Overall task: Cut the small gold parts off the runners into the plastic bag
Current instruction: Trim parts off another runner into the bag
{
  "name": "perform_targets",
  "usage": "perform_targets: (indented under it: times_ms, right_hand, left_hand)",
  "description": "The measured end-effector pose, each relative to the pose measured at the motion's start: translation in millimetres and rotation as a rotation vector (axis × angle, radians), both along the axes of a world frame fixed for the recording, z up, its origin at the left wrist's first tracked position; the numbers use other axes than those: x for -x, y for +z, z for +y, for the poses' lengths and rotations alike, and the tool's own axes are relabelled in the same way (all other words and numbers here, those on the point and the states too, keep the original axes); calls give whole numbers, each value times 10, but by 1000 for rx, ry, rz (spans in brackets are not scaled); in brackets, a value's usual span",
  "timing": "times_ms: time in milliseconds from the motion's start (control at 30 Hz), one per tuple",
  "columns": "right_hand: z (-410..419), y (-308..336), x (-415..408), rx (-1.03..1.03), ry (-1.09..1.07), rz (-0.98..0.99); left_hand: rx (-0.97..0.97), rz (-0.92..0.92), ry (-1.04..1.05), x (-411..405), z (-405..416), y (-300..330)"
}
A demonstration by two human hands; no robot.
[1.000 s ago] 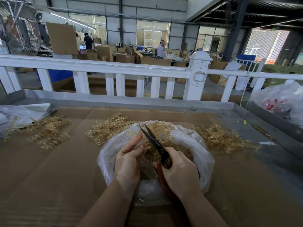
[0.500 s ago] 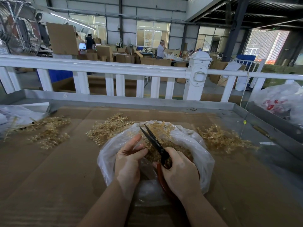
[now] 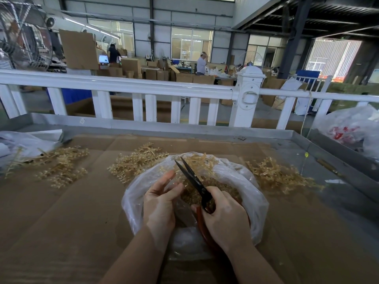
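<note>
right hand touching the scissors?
Touching. Head view: the right hand wraps its fingers round the red handles of the scissors above the plastic bag.

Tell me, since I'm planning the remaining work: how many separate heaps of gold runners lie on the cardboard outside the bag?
3: one heap far left, one just left of the plastic bag, one right of it. The bag may hide more.

Tabletop (image 3: 307, 146) was a metal tray with raised edges, lined with flat cardboard sheets (image 3: 61, 212). The clear plastic bag (image 3: 242, 181) sat mid-cardboard. Gold runners lay in piles around that bag: one (image 3: 139, 162) just behind-left of it, one (image 3: 274, 175) just right, another (image 3: 59, 167) far left, beside crumpled white plastic (image 3: 26, 140).
</note>
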State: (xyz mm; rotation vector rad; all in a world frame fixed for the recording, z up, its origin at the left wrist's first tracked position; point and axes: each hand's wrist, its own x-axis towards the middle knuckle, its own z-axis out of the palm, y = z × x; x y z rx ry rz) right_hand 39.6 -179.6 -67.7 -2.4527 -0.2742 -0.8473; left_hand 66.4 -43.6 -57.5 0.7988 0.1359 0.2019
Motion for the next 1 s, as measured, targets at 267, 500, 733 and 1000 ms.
perform_targets:
  times_ms: [267,500,733,1000]
  right_hand:
    - [-2,25,16,-7,59,-26]
    - [-13,34,14,136,73,1]
    - [-55,22,8,160,93,108]
    - [-71,49,-57,165,131,164]
  left_hand:
    - [49,26,10,-26,27,-3]
    - [116,22,-10,-52,49,23]
    - [92,15,-20,-54,60,15]
    - [-12,0,-57,-77,38,-31]
